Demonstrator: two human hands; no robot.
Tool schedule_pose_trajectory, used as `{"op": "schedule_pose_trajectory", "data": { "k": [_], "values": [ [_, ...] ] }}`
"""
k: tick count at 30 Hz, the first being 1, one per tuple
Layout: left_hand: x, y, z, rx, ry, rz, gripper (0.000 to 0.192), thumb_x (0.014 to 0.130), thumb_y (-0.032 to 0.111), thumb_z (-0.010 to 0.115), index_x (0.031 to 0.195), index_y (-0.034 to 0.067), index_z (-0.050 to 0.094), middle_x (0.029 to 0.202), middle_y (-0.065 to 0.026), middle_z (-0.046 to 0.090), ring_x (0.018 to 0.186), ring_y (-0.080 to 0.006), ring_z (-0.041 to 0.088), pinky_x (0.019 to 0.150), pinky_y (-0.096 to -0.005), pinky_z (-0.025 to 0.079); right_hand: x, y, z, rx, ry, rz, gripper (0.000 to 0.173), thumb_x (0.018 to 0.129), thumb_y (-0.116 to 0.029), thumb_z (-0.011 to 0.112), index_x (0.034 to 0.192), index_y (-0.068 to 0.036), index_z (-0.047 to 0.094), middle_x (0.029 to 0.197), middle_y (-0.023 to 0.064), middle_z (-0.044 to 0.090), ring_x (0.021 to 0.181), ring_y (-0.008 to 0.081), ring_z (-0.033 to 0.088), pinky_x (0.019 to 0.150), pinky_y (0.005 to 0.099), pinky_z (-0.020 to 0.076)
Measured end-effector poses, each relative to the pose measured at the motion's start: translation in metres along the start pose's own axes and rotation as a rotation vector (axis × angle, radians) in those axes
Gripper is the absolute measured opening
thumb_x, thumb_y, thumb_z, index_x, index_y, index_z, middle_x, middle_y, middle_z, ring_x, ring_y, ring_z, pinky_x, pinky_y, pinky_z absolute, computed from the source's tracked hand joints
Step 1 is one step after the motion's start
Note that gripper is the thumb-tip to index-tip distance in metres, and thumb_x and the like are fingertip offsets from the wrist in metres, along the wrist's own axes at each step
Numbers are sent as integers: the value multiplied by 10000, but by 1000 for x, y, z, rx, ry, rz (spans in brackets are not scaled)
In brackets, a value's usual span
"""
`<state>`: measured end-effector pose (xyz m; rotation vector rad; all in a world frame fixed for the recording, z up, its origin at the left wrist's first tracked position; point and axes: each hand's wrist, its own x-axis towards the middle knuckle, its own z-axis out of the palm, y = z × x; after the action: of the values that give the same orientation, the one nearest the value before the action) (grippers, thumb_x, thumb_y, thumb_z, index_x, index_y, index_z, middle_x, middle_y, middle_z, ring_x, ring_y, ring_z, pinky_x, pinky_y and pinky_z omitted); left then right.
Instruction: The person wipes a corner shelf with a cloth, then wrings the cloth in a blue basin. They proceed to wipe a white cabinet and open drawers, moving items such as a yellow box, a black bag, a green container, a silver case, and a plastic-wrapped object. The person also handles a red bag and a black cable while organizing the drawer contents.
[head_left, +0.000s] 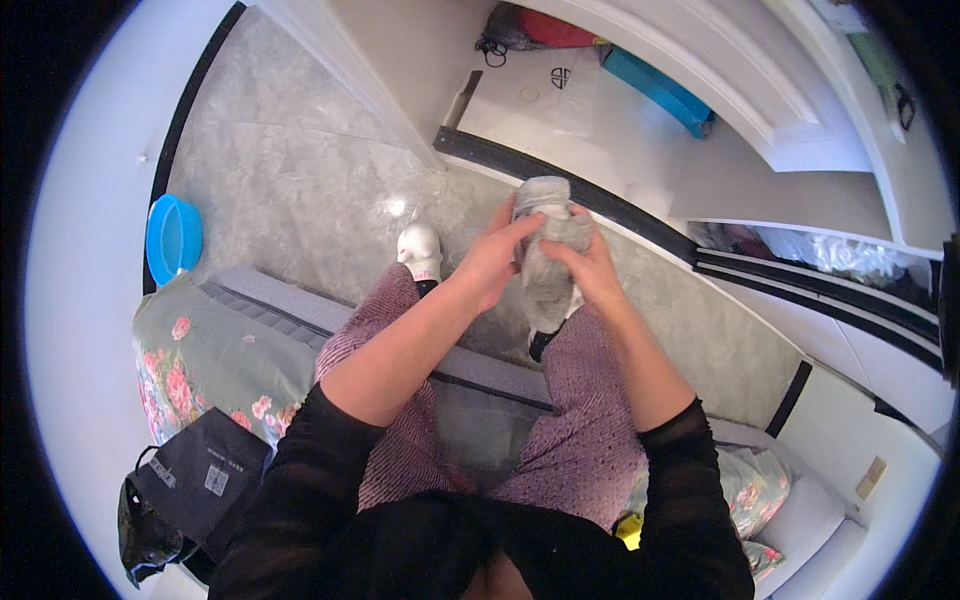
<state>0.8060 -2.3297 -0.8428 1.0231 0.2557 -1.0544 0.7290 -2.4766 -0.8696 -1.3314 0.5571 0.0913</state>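
Note:
A soft grey and white fabric bundle (550, 274), which could be socks, is held up in front of my knees. My left hand (491, 259) grips its left side, the thumb lying across the front. From the right, my right hand (589, 266) holds it with the thumb pressed on the middle. The fingers behind the fabric are hidden. Below it are my legs in pink patterned trousers (589, 420). One white slipper (420, 247) shows on the floor; the other foot is mostly covered by the bundle.
A cabinet with a black bottom rail (570, 180) stands ahead, holding a blue box (660, 90). A blue basin (175, 238) is by the left wall. A black paper bag (199, 480) lies on the floral bedding (225, 352) at left. Grey floor (300, 165) lies between bed and cabinet.

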Motion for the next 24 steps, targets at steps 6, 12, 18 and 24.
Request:
{"op": "schedule_pose_trajectory", "data": {
  "k": [6,12,18,24],
  "values": [
    [47,-15,-11,49,137,-39,568,920,243,597,1387,-4,388,1299,-96,528,1178,-226,519,990,-363,437,64,28,-109,-209,410,-6,650,807,-233,743,1353,-54,440,1170,112,613,1049,200,586,908,336,468],
    [30,-18,-17,67,94,-180,370,936,193,570,1245,-11,556,1259,-96,581,1128,-223,565,975,-357,451,131,86,-265,-1169,653,-103,635,798,-236,702,1373,-152,446,1222,260,524,1126,448,505,977,493,420],
    [39,7,-17,105,84,-77,325,955,170,525,1225,-3,572,1263,-108,587,1118,-220,578,962,-350,454,198,179,-275,-1375,947,207,651,780,-397,661,1363,-178,471,1272,255,493,1157,429,495,953,517,444],
    [44,15,-23,92,210,10,310,957,177,518,1202,-2,579,1250,-121,594,1117,-222,579,966,-349,441,247,162,-143,-1336,537,-339,569,689,-175,653,1252,-179,570,1196,160,574,1068,350,549,921,455,451]
  ]
}}
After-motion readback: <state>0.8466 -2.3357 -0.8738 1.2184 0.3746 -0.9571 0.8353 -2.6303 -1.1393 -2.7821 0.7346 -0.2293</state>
